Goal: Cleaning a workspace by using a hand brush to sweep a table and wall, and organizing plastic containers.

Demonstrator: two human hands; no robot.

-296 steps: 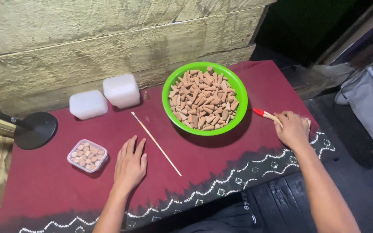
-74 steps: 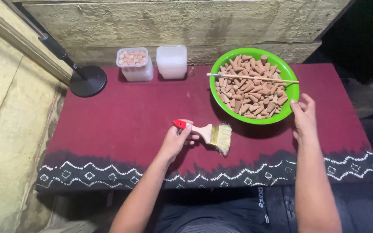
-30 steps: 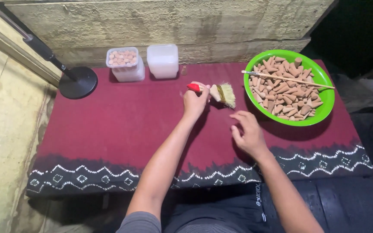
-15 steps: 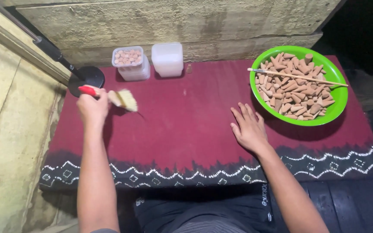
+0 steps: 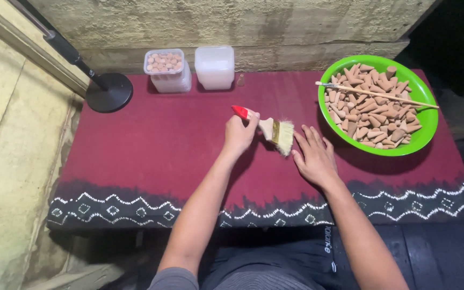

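Observation:
My left hand point(image 5: 238, 134) grips a flat paintbrush point(image 5: 268, 129) with a red-tipped wooden handle and pale bristles, held over the maroon cloth point(image 5: 151, 145) near the table's middle. My right hand point(image 5: 312, 156) lies flat on the cloth, fingers spread, just right of the bristles and holding nothing. To its right stands a green bowl point(image 5: 428, 126) full of brown cone-shaped pieces point(image 5: 371, 115), with a thin wooden stick point(image 5: 377, 95) laid across the top.
At the back sit a clear tub point(image 5: 167, 70) of small pale pieces and a white lidded tub point(image 5: 215, 66). A black round stand base point(image 5: 109, 92) with a slanting pole is at the back left. A rough concrete wall runs behind the table.
My left hand has swung the brush from the table's far left back to the middle, beside my right hand. The right hand stays flat on the cloth.

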